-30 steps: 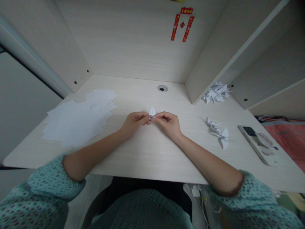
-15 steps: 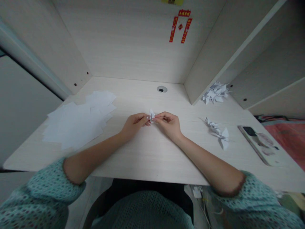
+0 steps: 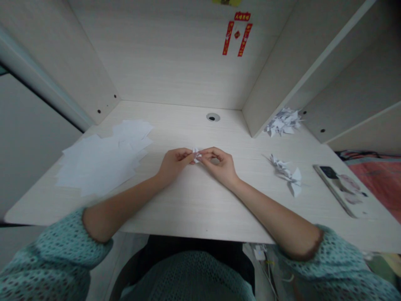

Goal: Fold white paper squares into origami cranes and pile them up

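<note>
Between my two hands, over the middle of the desk, is a small piece of folded white paper (image 3: 196, 155). My left hand (image 3: 175, 164) pinches its left side between thumb and fingers. The thumb and forefinger of my right hand (image 3: 222, 165) close on its right side. Fingertips cover much of the paper, so its exact shape is hidden. On the right lie several folded paper cranes (image 3: 284, 170), their wings and points showing. A spread of white paper sheets (image 3: 103, 161) lies to the left of my left forearm.
A heap of folded white paper pieces (image 3: 284, 121) sits at the back right, beyond the upright panel (image 3: 275, 79). A phone (image 3: 343, 190) lies on the right of the desk (image 3: 188, 205). A round cable hole (image 3: 213, 117) is near the back wall.
The folded paper has sunk lower between my fingers and its upright point no longer shows. My right fingers have shifted slightly left over it. The sheets and cranes stay where they were.
</note>
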`<state>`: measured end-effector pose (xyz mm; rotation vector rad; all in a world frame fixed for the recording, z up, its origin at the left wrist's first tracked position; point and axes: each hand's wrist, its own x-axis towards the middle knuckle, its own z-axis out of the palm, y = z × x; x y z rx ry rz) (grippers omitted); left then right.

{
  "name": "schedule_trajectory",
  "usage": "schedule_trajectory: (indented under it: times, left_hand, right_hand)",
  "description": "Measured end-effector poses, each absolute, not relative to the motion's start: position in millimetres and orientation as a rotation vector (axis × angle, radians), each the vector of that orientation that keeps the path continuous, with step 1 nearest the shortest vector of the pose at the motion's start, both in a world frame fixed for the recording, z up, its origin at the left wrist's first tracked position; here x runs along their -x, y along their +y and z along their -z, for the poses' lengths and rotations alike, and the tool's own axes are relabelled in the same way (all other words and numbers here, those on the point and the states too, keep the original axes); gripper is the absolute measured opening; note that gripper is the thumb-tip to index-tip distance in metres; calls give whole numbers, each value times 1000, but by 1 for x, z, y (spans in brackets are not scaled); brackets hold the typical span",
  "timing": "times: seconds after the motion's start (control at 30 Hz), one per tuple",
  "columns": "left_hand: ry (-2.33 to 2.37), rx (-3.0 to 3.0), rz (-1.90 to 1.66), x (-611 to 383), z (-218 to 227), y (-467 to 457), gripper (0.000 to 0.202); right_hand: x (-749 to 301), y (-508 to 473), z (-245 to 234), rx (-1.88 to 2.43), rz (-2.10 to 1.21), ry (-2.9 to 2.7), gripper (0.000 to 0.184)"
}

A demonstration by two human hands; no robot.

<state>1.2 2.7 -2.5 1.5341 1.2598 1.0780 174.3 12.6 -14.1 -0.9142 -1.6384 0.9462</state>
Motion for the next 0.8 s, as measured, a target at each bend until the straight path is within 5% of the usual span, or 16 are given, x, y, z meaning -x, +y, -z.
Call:
schedule_trajectory:
  times: [0.57, 0.8]
  left_hand:
    - [1286, -1558, -1127, -2, -1, 2, 32]
    - [1244, -1553, -1142, -3, -1, 1, 30]
  right_hand:
    - [-175, 23, 24, 964, -1121, -1590, 28]
    - [-176, 21, 22, 992, -903, -1789, 26]
